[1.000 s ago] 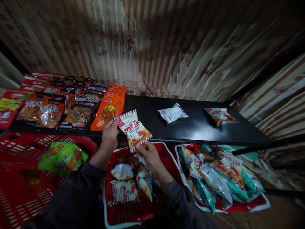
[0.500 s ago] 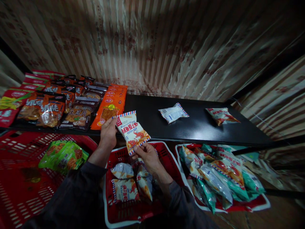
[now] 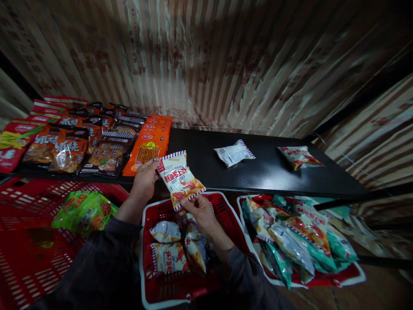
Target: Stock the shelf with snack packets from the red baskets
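Observation:
A white and orange snack bag [image 3: 181, 178] with red lettering and striped ends is held tilted, its printed front up, at the front edge of the black shelf [image 3: 206, 161]. My left hand [image 3: 146, 178] pinches its upper left corner, and my right hand [image 3: 199, 212] grips its lower end. Beneath them stands a red basket [image 3: 150, 284] with a white rim, in which several similar snack bags [image 3: 170, 257] lie. On the shelf, one silver-backed bag [image 3: 234, 153] lies face down, and another white bag [image 3: 298, 157] rests farther right.
Orange snack packets [image 3: 148, 144], brown packets [image 3: 108, 150], black and orange packets [image 3: 69, 144] and red packets [image 3: 17, 140] line the shelf's left part. A right basket [image 3: 350, 280] is heaped with white and teal bags. Green packets [image 3: 85, 211] lie in a left red basket [image 3: 22, 241].
The held snack bag has shifted very slightly to the right. Both hands keep their grip, and the bags on the shelf and in the baskets stay as they were.

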Demonstrator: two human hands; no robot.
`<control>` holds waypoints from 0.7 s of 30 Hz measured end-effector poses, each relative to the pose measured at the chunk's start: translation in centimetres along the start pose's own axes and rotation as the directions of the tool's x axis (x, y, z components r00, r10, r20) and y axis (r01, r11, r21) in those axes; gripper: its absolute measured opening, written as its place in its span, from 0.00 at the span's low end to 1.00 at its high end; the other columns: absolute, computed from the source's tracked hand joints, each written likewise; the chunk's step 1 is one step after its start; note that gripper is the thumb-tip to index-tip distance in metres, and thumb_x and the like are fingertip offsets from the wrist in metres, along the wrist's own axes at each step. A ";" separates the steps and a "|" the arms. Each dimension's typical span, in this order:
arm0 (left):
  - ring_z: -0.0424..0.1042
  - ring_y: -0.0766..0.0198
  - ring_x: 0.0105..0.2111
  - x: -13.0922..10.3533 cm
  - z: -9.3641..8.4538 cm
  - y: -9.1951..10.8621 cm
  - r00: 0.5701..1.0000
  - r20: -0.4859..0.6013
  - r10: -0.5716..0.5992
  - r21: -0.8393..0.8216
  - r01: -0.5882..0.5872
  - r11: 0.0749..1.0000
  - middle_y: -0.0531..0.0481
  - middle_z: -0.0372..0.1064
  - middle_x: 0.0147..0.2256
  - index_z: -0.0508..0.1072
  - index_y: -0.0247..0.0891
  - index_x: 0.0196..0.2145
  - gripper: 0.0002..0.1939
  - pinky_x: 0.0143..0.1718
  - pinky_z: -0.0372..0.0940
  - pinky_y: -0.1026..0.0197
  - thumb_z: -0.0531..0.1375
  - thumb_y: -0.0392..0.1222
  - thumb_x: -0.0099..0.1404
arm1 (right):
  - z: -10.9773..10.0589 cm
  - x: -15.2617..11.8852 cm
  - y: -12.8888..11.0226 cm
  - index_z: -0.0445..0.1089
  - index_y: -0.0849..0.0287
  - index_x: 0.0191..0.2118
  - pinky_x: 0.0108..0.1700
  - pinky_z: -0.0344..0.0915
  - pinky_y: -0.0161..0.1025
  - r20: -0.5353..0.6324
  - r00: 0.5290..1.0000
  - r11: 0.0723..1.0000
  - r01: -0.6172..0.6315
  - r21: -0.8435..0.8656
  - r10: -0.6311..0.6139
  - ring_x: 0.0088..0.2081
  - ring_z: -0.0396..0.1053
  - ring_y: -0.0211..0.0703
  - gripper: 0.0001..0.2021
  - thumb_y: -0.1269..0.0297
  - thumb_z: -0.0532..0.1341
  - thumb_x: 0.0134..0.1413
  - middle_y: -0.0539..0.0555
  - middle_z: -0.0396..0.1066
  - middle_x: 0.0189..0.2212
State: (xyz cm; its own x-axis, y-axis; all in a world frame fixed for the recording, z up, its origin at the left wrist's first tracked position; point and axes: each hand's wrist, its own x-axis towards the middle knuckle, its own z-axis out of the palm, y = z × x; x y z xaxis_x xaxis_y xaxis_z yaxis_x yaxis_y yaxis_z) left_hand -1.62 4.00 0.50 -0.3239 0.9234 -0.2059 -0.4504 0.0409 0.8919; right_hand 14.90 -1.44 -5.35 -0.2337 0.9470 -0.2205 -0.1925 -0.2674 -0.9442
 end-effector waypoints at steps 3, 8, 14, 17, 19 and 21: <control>0.70 0.67 0.25 0.3 -0.6 0.7 1.000 0.026 0.005 0.074 -0.007 0.997 0.50 0.73 0.25 0.75 0.33 0.27 0.16 0.28 0.65 0.66 0.69 0.46 0.42 | -0.5 0.1 0.1 0.71 0.61 0.26 0.24 0.65 0.32 0.012 1.000 0.999 0.011 -0.042 -0.011 0.20 0.70 0.35 0.18 0.49 0.70 0.40 0.50 0.75 0.21; 0.69 0.66 0.24 0.7 -1.3 1.5 0.998 0.035 0.056 0.206 -0.062 0.977 0.50 0.74 0.25 0.78 0.35 0.26 0.17 0.25 0.62 0.66 0.71 0.47 0.38 | -0.6 -0.1 -0.1 0.71 0.59 0.25 0.25 0.66 0.33 0.066 0.998 0.995 0.027 -0.092 -0.021 0.21 0.69 0.36 0.17 0.49 0.70 0.39 0.48 0.72 0.19; 0.69 0.64 0.24 0.9 -1.5 1.9 0.995 0.058 0.076 0.311 -0.090 0.946 0.49 0.74 0.23 0.78 0.35 0.25 0.15 0.26 0.63 0.63 0.72 0.45 0.39 | -0.5 -0.1 0.2 0.71 0.58 0.27 0.24 0.64 0.33 0.108 0.994 0.992 0.017 -0.127 -0.003 0.21 0.69 0.36 0.17 0.49 0.69 0.39 0.47 0.73 0.20; 0.68 0.64 0.22 0.8 -1.5 1.9 0.997 0.034 0.073 0.337 -0.080 0.938 0.51 0.73 0.21 0.77 0.36 0.23 0.12 0.24 0.62 0.64 0.72 0.43 0.39 | -0.6 -0.1 0.5 0.70 0.58 0.27 0.23 0.63 0.33 0.122 0.993 0.989 0.025 -0.146 -0.007 0.21 0.67 0.36 0.17 0.49 0.69 0.40 0.47 0.72 0.20; 0.68 0.64 0.22 0.8 -1.5 1.8 0.996 0.022 0.083 0.338 -0.086 0.937 0.52 0.72 0.20 0.77 0.36 0.22 0.11 0.23 0.62 0.64 0.71 0.42 0.40 | -0.5 -0.1 0.4 0.70 0.58 0.25 0.23 0.62 0.33 0.123 0.992 0.986 0.031 -0.165 -0.010 0.21 0.66 0.36 0.17 0.49 0.69 0.40 0.46 0.70 0.18; 0.68 0.64 0.22 0.8 -1.5 1.8 0.995 0.014 0.101 0.334 -0.100 0.937 0.52 0.72 0.20 0.76 0.36 0.21 0.10 0.23 0.62 0.65 0.71 0.42 0.40 | -0.5 -0.2 0.1 0.71 0.58 0.26 0.24 0.63 0.33 0.125 0.992 0.987 0.044 -0.155 -0.024 0.21 0.66 0.36 0.17 0.49 0.69 0.41 0.46 0.70 0.19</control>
State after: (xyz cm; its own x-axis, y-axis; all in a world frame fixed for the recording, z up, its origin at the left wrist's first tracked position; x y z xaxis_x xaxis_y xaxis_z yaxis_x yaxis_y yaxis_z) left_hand -3.92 4.28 1.31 -0.3559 0.9281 -0.1093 -0.1118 0.0738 0.9910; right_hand 15.37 -1.57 -5.48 -0.3465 0.9234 -0.1650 -0.0529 -0.1949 -0.9794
